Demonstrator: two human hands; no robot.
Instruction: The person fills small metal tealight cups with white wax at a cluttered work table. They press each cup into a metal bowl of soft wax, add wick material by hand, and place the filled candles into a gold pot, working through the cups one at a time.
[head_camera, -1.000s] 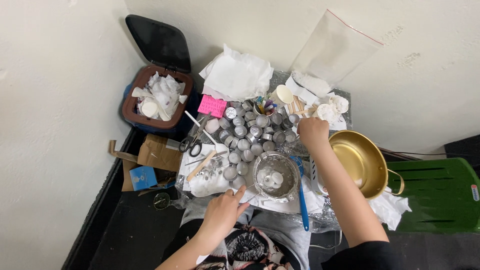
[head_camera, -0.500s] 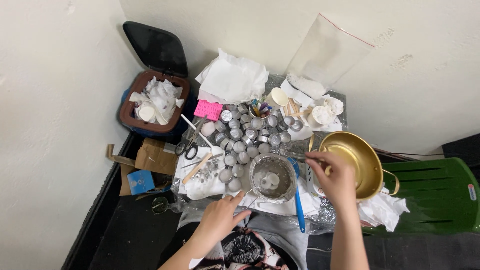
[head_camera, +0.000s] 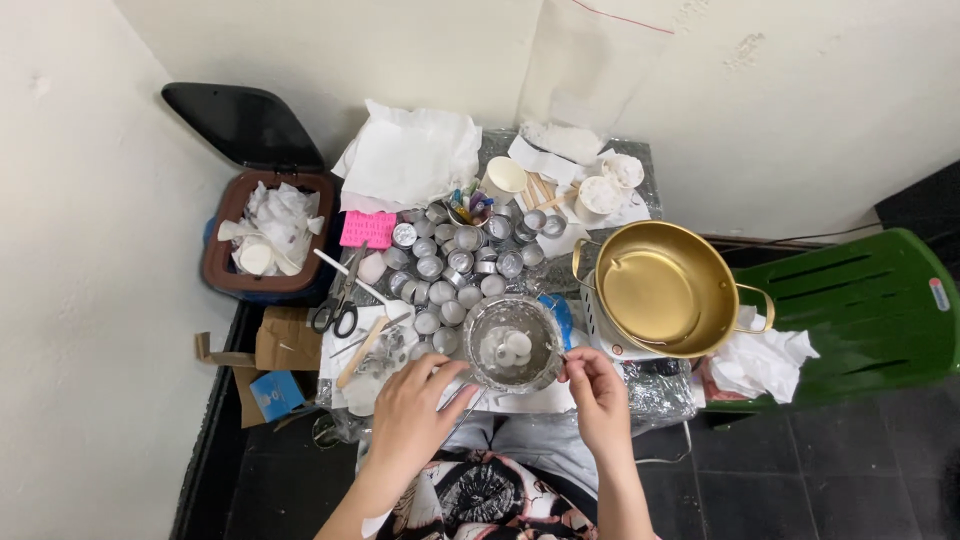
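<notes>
A metal bowl (head_camera: 513, 343) sits on the tabletop (head_camera: 660, 392) between both hands. The left hand (head_camera: 412, 405) rests loosely spread at its near-left rim; the right hand (head_camera: 597, 392) pinches something small beside its right rim.

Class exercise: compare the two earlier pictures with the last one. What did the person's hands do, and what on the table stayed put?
The right hand drew back from the far side of the table, past the gold pot, to the near right rim of the metal bowl. The left hand moved up to the bowl's near left side. Whether either grips it is unclear. The bowl, pot, small metal cups, scissors and bin stayed put.
</notes>
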